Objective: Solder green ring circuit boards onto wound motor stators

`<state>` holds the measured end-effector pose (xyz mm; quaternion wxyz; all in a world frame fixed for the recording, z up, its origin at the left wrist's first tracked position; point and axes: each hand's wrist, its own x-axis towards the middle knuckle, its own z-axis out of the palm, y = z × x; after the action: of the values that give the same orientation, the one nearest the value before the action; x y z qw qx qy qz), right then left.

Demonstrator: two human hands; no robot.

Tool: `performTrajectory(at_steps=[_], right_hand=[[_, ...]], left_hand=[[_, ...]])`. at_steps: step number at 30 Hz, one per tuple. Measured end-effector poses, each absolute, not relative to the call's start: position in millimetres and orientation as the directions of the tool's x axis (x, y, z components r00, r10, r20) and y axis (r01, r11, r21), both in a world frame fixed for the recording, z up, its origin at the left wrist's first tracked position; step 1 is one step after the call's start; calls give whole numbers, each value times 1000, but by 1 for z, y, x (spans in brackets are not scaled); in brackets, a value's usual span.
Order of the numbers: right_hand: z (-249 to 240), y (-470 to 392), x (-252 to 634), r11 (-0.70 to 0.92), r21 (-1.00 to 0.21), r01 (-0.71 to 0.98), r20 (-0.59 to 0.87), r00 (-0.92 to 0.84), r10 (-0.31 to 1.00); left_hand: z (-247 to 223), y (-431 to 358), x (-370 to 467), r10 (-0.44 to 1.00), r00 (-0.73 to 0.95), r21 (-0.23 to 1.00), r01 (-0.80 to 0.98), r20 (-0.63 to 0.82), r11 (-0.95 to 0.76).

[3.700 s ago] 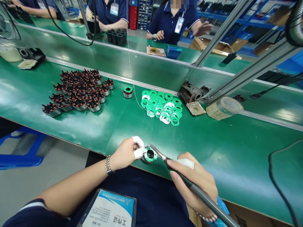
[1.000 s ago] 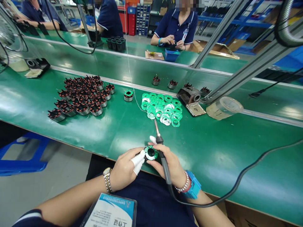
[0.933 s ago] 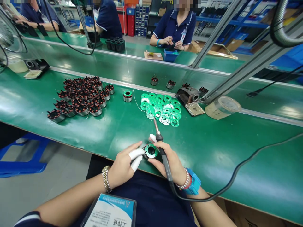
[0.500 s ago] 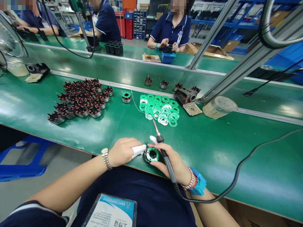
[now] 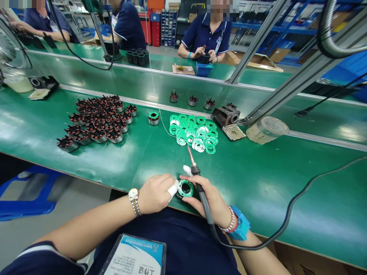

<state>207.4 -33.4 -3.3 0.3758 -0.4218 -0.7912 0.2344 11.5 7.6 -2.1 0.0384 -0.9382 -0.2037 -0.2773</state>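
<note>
Left hand (image 5: 155, 193) closed on stator with green ring board (image 5: 185, 188) at near edge of bench (image 5: 258, 179), capped fingers (image 5: 173, 188) pinching its side. Right hand (image 5: 210, 198) wrapped round soldering iron (image 5: 197, 179), tip aimed away from stator, also steadying it. Risks judged: hot barrel near fingers, cord snagging, part slipping off edge.

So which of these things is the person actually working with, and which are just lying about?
In hand: left hand, right hand, wound part with green ring, soldering iron.

Lying about: green ring pile, wound coils, tape roll, blue tray.
</note>
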Motion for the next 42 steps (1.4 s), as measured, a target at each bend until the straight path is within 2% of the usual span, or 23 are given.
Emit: performTrajectory(at_steps=[5,10,15,19,21,26,29,31,34,37,39,40,42], right_hand=[[-5,-32,208,540,-690,482,403,-365,840],[-5,-30,205,530,-658,534,434,-307,847],[0,-39,198,454,-661,598,389,-245,888],[-2,-44,193,457,-647,611,408,-229,884],[-3,-44,192,488,-632,602,432,-249,867],[-6,-38,196,573,-610,547,477,-324,817],[-5,-35,201,604,-619,502,478,-369,797],[-6,-34,204,620,-624,475,481,-391,784],[-7,-34,206,623,-636,455,482,-396,782],[-10,-35,204,601,-654,460,466,-382,798],[-12,-37,202,587,-650,482,462,-362,810],[-13,-38,201,582,-643,498,469,-344,813],[-14,-42,200,570,-625,533,487,-304,819]], left_hand=[[-11,-23,15,582,622,252,539,524,-804],[-13,-28,10,761,539,603,487,362,-632],[-13,-26,8,859,449,777,439,245,-451],[-17,-18,5,848,467,790,407,252,-459],[-16,-10,1,785,534,719,407,313,-563],[-10,11,-5,520,712,443,318,472,-838],[-6,19,-4,431,764,387,257,479,-886],[-3,22,-1,434,779,417,246,452,-875],[1,22,5,555,768,568,314,318,-761],[2,16,12,732,677,771,427,73,-472],[0,7,17,820,570,858,440,-41,-263],[-2,2,18,860,509,877,435,-49,-207],[-6,-8,19,914,404,871,437,33,-224]])
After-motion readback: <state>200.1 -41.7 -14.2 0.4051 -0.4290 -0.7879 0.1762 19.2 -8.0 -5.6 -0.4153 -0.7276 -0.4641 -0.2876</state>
